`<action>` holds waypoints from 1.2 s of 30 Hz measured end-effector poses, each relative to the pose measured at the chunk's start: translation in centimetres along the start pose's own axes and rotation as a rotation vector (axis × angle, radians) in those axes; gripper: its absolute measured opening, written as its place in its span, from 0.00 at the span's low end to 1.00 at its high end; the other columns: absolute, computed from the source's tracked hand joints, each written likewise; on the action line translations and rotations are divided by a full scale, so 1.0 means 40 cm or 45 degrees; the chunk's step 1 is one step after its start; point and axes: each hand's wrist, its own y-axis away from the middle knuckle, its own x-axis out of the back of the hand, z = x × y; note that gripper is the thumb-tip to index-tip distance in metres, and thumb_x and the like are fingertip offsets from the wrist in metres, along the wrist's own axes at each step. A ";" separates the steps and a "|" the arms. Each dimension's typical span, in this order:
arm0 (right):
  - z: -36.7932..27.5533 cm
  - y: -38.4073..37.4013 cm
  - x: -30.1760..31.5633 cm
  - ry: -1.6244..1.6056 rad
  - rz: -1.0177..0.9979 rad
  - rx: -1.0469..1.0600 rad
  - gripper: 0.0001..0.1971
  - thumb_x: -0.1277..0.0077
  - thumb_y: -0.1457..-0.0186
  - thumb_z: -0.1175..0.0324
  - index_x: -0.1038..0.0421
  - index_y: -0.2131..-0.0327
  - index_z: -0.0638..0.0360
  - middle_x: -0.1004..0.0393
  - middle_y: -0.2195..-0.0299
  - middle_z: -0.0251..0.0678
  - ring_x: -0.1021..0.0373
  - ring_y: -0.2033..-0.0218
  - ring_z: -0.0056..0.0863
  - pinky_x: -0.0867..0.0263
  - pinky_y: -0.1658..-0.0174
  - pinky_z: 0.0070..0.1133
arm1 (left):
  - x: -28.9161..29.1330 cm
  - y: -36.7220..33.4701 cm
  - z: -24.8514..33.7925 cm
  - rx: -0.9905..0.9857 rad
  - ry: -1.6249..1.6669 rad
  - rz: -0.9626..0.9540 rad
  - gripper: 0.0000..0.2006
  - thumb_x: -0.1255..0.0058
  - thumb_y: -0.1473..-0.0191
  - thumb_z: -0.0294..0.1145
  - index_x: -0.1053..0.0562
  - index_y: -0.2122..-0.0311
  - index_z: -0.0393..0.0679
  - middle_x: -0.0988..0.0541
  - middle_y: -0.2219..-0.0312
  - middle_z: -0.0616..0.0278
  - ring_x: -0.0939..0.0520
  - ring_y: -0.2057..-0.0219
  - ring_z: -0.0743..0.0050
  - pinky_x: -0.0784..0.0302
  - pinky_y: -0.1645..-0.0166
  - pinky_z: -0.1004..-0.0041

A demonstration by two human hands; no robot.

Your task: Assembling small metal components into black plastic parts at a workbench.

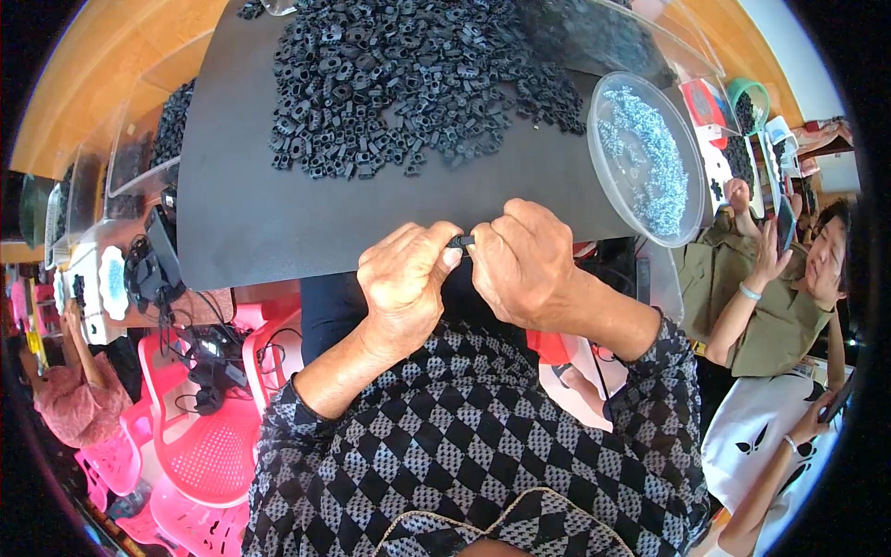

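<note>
Between my two hands, just over the table's near edge, is a small black plastic part (pixel 461 241). My left hand (pixel 406 278) pinches its left end between thumb and fingers. My right hand (pixel 524 265) is closed on the other end, its fingers mostly curled out of sight. Across the dark table (pixel 278 232) spreads a big heap of similar small black plastic parts (pixel 390 93). A round clear plastic lid or shallow dish (pixel 608 176) at the right holds many tiny light-blue pieces (pixel 654 158).
Clear bins (pixel 139 153) of black parts stand at the left, by a dark device with cables (pixel 153 274). Pink plastic chairs (pixel 209 455) are at the lower left. Another person in olive (pixel 766 306) sits at the right with a phone; a further person works far left.
</note>
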 end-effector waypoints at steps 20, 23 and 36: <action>0.035 -0.043 0.049 -0.732 -0.387 -0.440 0.09 0.52 0.59 0.76 0.42 0.85 0.60 0.40 0.87 0.39 0.38 0.83 0.41 0.43 0.79 0.34 | 0.030 -0.019 -0.007 -0.065 0.143 -0.129 0.08 0.43 0.58 0.22 0.27 0.70 0.35 0.28 0.83 0.58 0.28 0.82 0.63 0.34 0.76 0.69; 0.033 -0.039 0.045 -0.669 -0.372 -0.402 0.09 0.51 0.61 0.76 0.42 0.85 0.60 0.40 0.88 0.38 0.39 0.84 0.40 0.43 0.80 0.32 | 0.029 -0.020 -0.008 -0.061 0.158 -0.134 0.08 0.43 0.59 0.21 0.27 0.70 0.34 0.28 0.83 0.58 0.28 0.82 0.63 0.33 0.76 0.69; 0.021 -0.002 -0.008 -0.141 -0.024 -0.006 0.10 0.46 0.67 0.76 0.36 0.77 0.62 0.43 0.82 0.33 0.42 0.81 0.30 0.44 0.80 0.25 | 0.014 -0.015 -0.012 -0.147 -0.042 -0.067 0.12 0.45 0.65 0.14 0.28 0.70 0.33 0.28 0.83 0.57 0.27 0.83 0.63 0.33 0.77 0.69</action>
